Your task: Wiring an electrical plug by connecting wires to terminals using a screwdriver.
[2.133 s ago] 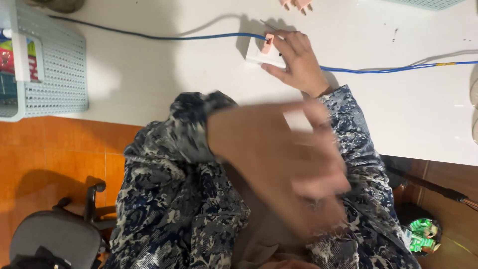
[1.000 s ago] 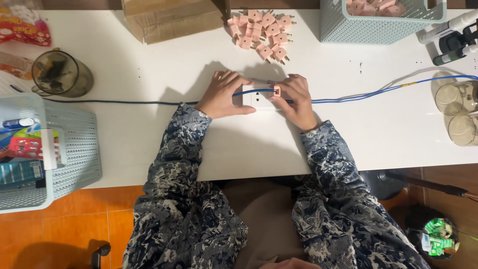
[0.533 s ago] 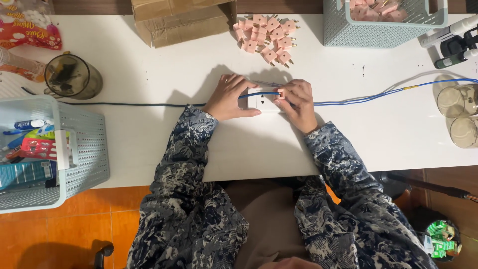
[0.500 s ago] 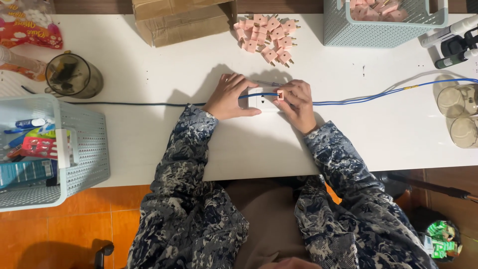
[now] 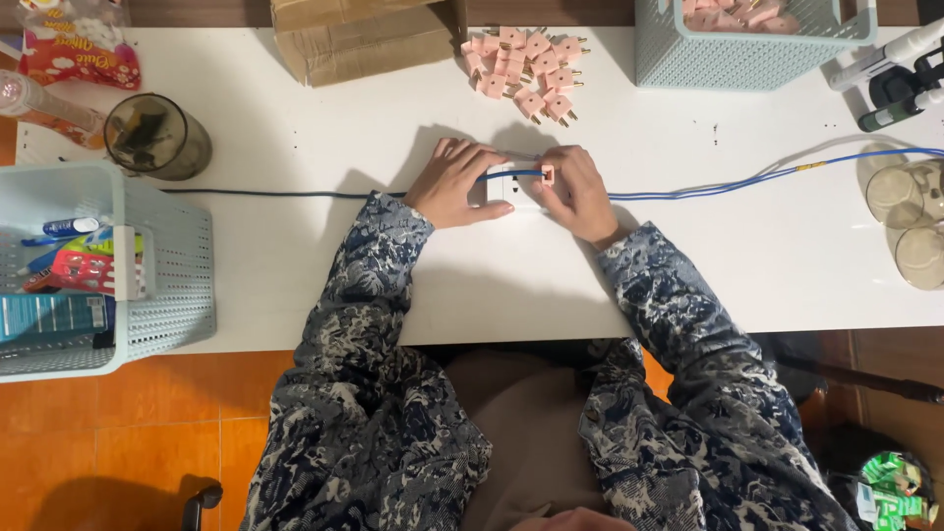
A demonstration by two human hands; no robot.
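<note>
A small white socket block [image 5: 503, 187] lies on the white table [image 5: 472, 285], with a blue cable [image 5: 767, 177] running out to the right and a dark cable [image 5: 275, 193] to the left. My left hand [image 5: 452, 184] rests on the block's left side and steadies it. My right hand [image 5: 575, 192] pinches a small pink plug [image 5: 547, 175] against the block's right end. A pile of several pink plugs [image 5: 526, 64] lies just beyond my hands.
A pale blue basket [image 5: 747, 59] with more pink parts stands at the back right. A cardboard box [image 5: 364, 39] and a dark cup [image 5: 157, 136] sit at the back left. Another basket [image 5: 167, 285] of packets hangs over the left edge. Glass lids [image 5: 905, 221] lie far right.
The view has swung up from my lap to the table. Both hands have settled on the white block, and the right one now presses the pink plug at its end.
</note>
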